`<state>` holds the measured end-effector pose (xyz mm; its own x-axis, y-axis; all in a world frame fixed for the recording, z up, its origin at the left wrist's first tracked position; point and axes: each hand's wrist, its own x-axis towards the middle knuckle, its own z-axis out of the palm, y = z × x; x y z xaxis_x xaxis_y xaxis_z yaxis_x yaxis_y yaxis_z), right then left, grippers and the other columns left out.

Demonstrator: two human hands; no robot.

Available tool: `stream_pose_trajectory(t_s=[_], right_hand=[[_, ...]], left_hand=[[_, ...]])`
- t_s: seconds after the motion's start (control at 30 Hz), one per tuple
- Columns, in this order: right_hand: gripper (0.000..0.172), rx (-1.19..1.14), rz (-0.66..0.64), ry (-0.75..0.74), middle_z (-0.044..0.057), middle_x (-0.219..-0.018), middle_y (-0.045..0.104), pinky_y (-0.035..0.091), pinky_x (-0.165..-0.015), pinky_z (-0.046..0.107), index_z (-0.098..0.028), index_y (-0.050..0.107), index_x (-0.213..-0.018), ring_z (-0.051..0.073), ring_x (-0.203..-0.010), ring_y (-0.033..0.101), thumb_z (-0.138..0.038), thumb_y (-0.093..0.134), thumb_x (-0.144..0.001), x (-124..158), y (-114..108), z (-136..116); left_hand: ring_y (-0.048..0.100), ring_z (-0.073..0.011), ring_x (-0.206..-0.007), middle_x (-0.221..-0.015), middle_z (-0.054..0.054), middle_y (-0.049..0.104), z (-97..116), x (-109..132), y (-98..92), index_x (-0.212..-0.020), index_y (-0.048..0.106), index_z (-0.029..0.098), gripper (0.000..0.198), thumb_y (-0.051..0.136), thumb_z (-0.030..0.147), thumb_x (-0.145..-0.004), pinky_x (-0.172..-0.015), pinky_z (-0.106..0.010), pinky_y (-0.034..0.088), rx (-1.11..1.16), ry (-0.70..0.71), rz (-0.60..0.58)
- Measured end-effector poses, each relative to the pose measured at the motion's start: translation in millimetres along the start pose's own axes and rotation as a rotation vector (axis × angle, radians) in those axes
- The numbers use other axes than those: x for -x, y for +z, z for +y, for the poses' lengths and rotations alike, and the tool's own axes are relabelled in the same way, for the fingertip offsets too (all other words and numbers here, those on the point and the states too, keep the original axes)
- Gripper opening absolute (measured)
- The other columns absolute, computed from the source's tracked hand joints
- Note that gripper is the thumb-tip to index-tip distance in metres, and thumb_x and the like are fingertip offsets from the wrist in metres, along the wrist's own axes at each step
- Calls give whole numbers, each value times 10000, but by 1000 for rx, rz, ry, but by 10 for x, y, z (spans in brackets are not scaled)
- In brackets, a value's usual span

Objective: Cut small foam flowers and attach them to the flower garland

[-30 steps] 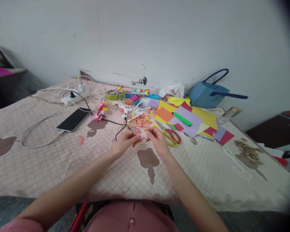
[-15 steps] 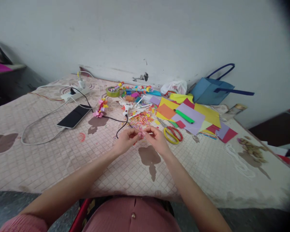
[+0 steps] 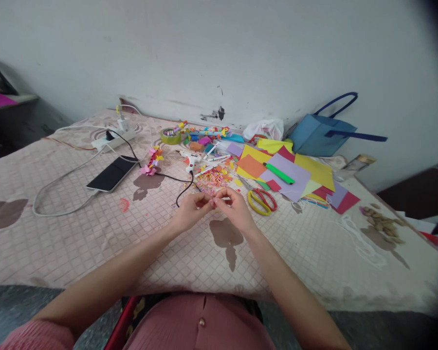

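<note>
Our left hand and right hand are inching together, fingers pinching the tiny pink piece we're shaping.

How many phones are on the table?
1: the phone lies screen-up on the table's left, near the power strip. More could hide under the papers.

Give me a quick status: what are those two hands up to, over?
Left hand and right hand together, fingertips pinching a small pink piece, too small to identify. Scissors just right of them, scrap pile just beyond, nothing between.
</note>
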<state>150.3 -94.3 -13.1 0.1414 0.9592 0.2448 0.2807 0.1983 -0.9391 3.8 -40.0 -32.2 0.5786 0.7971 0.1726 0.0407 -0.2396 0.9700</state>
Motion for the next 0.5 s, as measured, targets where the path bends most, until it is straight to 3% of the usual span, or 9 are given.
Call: stream_pose_trajectory(t_s=[0.3, 0.5], right_hand=[[126, -155, 26, 98, -9, -719, 580, 475, -671, 287, -205, 554, -747, 145, -685, 558, -319, 591, -786, 20, 36, 115], [127, -173, 1, 85, 2, -806, 611, 480, -693, 288, -221, 580, -809, 158, -765, 582, -344, 599, -787, 16, -8, 78]], left_hand=[[495, -84, -490, -644, -17, 597, -39, -9, 14, -754, 595, 117, 317, 617, 433, -764, -456, -197, 422, 106, -55, -23], [500, -82, -491, -644, -17, 607, -20, -3, 9, -754, 614, 119, 313, 636, 431, -755, -461, -193, 413, 102, -58, -20]])
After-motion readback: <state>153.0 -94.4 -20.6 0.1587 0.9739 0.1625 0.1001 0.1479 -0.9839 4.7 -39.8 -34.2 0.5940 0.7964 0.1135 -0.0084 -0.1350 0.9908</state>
